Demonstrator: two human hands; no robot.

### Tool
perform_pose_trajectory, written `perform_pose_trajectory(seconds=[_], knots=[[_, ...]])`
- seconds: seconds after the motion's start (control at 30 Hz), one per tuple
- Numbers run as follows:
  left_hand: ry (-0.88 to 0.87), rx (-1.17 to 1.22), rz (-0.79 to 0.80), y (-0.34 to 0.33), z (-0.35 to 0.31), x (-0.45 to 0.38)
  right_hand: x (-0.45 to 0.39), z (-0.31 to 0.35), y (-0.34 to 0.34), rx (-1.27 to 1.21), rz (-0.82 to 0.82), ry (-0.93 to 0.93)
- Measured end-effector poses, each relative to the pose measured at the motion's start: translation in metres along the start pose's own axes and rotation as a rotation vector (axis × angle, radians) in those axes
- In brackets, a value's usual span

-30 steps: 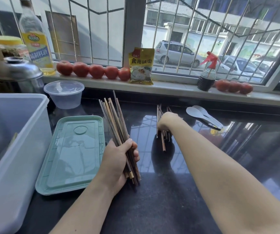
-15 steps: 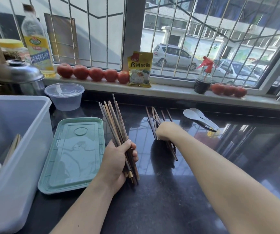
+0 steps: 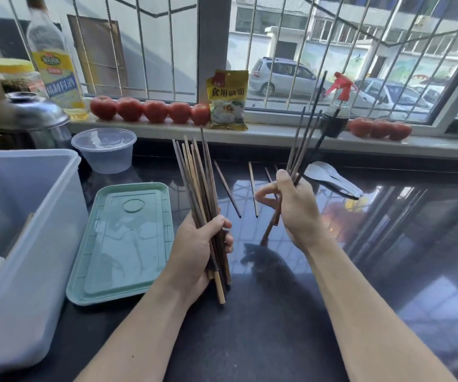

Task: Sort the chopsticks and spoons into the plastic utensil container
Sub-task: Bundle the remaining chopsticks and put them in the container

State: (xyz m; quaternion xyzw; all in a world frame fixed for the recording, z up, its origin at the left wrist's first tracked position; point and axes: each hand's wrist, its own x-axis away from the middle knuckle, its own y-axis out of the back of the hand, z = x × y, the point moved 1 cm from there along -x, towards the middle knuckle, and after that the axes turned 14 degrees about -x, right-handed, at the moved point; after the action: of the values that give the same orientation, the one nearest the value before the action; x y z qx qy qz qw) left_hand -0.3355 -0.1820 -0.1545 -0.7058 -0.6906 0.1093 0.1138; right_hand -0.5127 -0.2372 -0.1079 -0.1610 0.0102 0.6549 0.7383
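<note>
Head view: the left hand (image 3: pixel 198 244) grips a large bundle of chopsticks (image 3: pixel 197 186), butts resting on the dark surface (image 3: pixel 277 326), apparently to level them. The right hand (image 3: pixel 295 204) clamps a smaller, fanned handful (image 3: pixel 305 139) raised clear. Two loose chopsticks (image 3: pixel 227 190) and the white spoons (image 3: pixel 329 179) lie beyond; the plastic container (image 3: pixel 37 216) stands left, beside its green lid (image 3: pixel 125 238).

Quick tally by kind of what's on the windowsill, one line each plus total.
Tomatoes: 8, five left of the packet, three at the right end
Oil bottle: 1
Yellow packet: 1
Spray bottle: 1
Total: 11
The yellow-lidded jar at far left may not stand on the sill, so it is left out.
</note>
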Motion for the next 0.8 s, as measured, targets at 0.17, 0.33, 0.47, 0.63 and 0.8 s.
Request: perform_pose_trajectory(seconds=[0.17,0.33,0.47,0.63,0.8], knots=[[-0.410,-0.307,-0.236,-0.004,-0.021,0.010,0.026,0.016,-0.025,-0.315,0.220,0.125],[-0.682,-0.612,-0.334,-0.005,-0.028,0.022,0.047,0.010,-0.057,-0.390,0.296,0.134],[-0.557,-0.673,-0.195,-0.014,-0.016,0.018,0.053,0.002,-0.059,-0.280,0.247,0.051],[-0.498,-0.584,-0.151,-0.014,-0.010,0.017,0.055,-0.005,-0.058,-0.233,0.252,-0.002],[-0.438,-0.419,-0.080,-0.016,-0.010,0.016,0.058,-0.013,-0.066,-0.216,0.290,0.040]])
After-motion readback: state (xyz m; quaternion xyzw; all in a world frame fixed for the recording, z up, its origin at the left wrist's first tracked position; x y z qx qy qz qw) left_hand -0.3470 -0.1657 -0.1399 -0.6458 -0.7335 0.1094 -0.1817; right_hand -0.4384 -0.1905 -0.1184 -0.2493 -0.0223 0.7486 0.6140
